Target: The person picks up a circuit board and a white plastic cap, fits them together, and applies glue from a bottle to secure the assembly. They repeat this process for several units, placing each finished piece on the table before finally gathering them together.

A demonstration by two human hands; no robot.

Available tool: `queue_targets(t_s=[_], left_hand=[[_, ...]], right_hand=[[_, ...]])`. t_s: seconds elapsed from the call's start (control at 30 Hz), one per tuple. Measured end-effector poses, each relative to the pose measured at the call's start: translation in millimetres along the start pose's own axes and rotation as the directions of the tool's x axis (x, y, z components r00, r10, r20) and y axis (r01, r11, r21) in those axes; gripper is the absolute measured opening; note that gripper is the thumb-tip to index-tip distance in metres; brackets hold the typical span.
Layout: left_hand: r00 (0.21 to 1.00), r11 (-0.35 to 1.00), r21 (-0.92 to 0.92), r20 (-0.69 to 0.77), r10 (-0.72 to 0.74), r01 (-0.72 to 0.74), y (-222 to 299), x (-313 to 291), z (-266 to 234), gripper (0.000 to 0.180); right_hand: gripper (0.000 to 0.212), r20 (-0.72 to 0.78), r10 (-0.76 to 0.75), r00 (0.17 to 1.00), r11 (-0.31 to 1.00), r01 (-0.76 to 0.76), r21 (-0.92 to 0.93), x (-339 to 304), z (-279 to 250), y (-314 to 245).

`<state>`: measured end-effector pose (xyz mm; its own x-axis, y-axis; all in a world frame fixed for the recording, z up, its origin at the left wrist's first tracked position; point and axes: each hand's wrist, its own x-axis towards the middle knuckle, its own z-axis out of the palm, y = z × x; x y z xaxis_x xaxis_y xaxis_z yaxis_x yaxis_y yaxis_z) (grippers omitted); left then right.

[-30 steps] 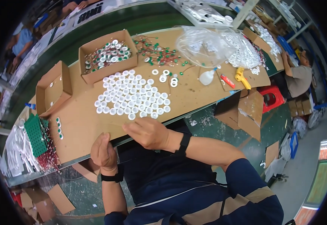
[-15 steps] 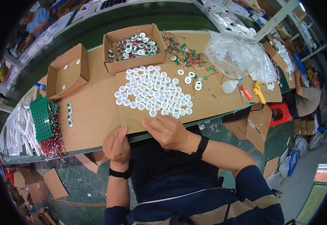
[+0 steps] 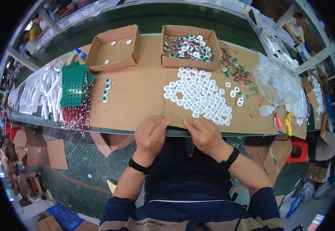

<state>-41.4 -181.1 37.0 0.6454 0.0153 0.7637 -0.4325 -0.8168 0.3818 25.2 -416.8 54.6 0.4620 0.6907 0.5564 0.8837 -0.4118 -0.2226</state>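
Both hands are at the near edge of a cardboard sheet (image 3: 225, 129) that lies on the workbench. My left hand (image 3: 151, 138) is closed, thumb and fingers pinching that edge. A short way to its right, my right hand (image 3: 205, 135) pinches the same edge, and the sheet looks slightly bent between them. Just beyond the hands, many small round white caps (image 3: 192, 95) are spread over the cardboard in a loose cluster. Right of them lie a few white rings (image 3: 233, 93). Three or so white discs with green centres (image 3: 105, 92) stand in a column to the left.
Farther back are a box of wired discs (image 3: 171, 62) and a box with few discs (image 3: 94, 57). Green boards with red wires (image 3: 73, 86) and white plastic parts (image 3: 46, 92) lie left. Tangled wires (image 3: 235, 65), a plastic bag (image 3: 275, 79), squeeze bottle (image 3: 266, 111) and yellow tool (image 3: 288, 122) lie right.
My view has swung left, so the bench sits farther right in the picture. Both hands remain at the cardboard's front edge, and more of my left arm shows.
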Motion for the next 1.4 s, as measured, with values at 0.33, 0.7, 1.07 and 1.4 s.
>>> queue_targets(t_s=[0.33, 0.7, 1.07, 1.4], left_hand=[[0.979, 0.981, 0.003, 0.062, -0.195, 0.195, 15.5, 1.6, -17.4, 0.045], [0.850, 0.920, 0.256, 0.369, -0.376, 0.296, 1.0, -2.6, -37.2, 0.079], [0.864, 0.843, 0.423, 0.222, -0.453, 0.333, 3.1, 32.8, 8.1, 0.079], [0.816, 0.828, 0.500, 0.350, -0.461, 0.253, 3.9, 50.4, 10.2, 0.032]], right_hand=[[0.040, -0.048, 0.058, 0.997, 0.998, -0.057, 0.022, 1.3, -1.6, -2.7], [0.042, -0.103, 0.039, 0.994, 0.998, -0.035, 0.047, 8.0, 4.0, -3.5], [0.037, -0.119, 0.037, 0.992, 0.999, -0.033, 0.035, -0.7, 3.4, 1.6], [0.036, -0.120, 0.022, 0.993, 1.000, -0.020, 0.019, -1.0, 4.6, 4.1]])
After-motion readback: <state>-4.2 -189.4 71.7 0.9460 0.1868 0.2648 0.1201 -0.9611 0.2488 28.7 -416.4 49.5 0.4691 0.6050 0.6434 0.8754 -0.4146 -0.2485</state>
